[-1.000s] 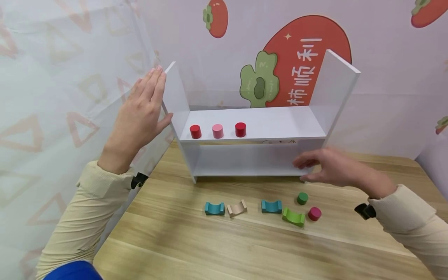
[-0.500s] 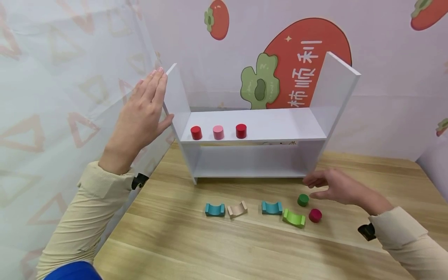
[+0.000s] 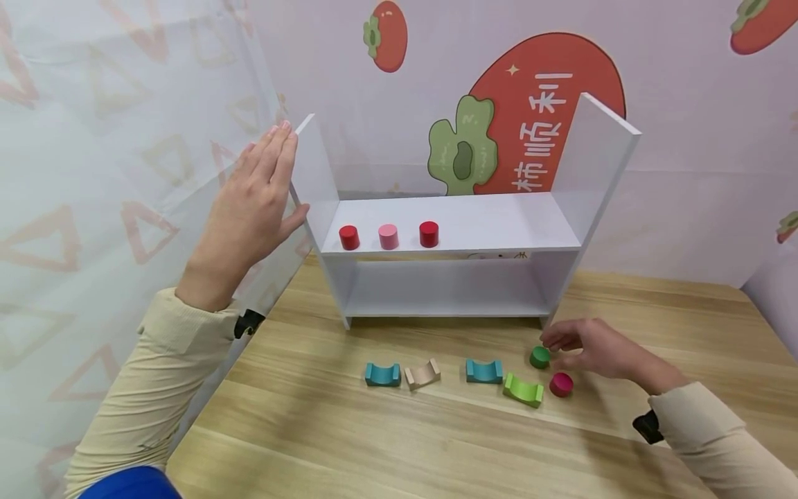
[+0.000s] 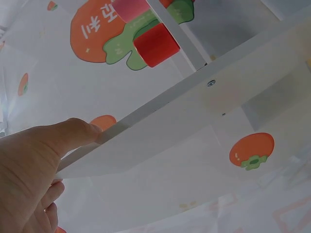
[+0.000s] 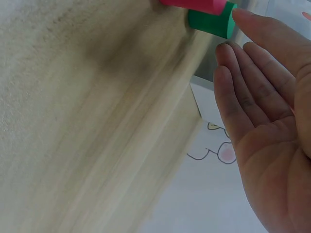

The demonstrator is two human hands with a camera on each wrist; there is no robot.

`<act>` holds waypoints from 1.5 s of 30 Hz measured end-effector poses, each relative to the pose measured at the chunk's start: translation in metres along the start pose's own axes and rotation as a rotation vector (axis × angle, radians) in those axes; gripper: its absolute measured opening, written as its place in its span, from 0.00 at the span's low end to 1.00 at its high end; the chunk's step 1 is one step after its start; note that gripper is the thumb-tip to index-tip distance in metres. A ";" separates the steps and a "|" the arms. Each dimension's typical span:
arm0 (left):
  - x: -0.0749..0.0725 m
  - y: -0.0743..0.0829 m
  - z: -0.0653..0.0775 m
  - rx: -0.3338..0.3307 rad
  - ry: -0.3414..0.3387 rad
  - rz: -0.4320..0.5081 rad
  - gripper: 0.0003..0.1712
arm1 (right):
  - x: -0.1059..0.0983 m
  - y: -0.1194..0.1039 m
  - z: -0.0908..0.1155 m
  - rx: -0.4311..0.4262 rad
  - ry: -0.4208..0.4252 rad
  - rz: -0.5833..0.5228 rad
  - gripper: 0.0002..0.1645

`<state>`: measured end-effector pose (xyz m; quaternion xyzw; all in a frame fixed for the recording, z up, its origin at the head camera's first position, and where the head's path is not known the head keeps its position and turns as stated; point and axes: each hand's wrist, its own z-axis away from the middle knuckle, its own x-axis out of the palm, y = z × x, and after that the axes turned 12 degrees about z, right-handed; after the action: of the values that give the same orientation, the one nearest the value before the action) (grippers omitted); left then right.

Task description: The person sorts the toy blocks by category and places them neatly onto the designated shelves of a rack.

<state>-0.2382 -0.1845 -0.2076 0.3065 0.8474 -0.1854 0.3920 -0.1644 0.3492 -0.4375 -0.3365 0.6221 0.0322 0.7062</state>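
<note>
My left hand (image 3: 249,197) rests with straight fingers against the left side panel of a white two-level shelf (image 3: 499,220). In the left wrist view the thumb (image 4: 73,135) lies on the panel's edge. My right hand (image 3: 598,350) is low over the table, thumb and fingers apart beside a green cylinder block (image 3: 539,357). In the right wrist view the thumb tip overlaps the green block (image 5: 213,23); contact cannot be told. A magenta cylinder (image 3: 561,384) stands just in front. On the upper board stand a red cylinder (image 3: 349,238), a pink one (image 3: 388,237) and another red one (image 3: 429,234).
Curved blocks lie on the wooden table (image 3: 405,443): a blue one (image 3: 383,375), a beige one (image 3: 422,374), another blue one (image 3: 483,371) and a lime green one (image 3: 523,390). A printed cloth (image 3: 698,215) hangs behind the shelf.
My right hand has come down from in front of the shelf's lower right corner to beside the green cylinder. My left hand stays on the side panel; the blocks have not moved.
</note>
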 end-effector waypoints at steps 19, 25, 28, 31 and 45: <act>0.000 0.000 0.001 -0.002 0.000 -0.010 0.54 | 0.016 0.006 -0.005 0.057 -0.025 -0.041 0.24; 0.000 -0.001 0.001 -0.003 -0.001 -0.004 0.54 | 0.020 0.008 -0.008 0.062 -0.034 -0.030 0.24; 0.000 -0.001 0.001 -0.003 0.001 -0.003 0.54 | 0.021 0.008 -0.009 0.060 -0.032 -0.021 0.23; 0.000 -0.001 0.001 -0.003 0.000 -0.002 0.54 | 0.021 0.007 -0.009 0.051 -0.026 -0.014 0.23; -0.001 -0.001 0.001 -0.005 -0.002 0.005 0.55 | 0.023 0.006 -0.011 0.034 -0.017 0.002 0.19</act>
<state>-0.2378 -0.1856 -0.2074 0.3075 0.8465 -0.1829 0.3942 -0.1714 0.3392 -0.4608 -0.3235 0.6170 0.0251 0.7170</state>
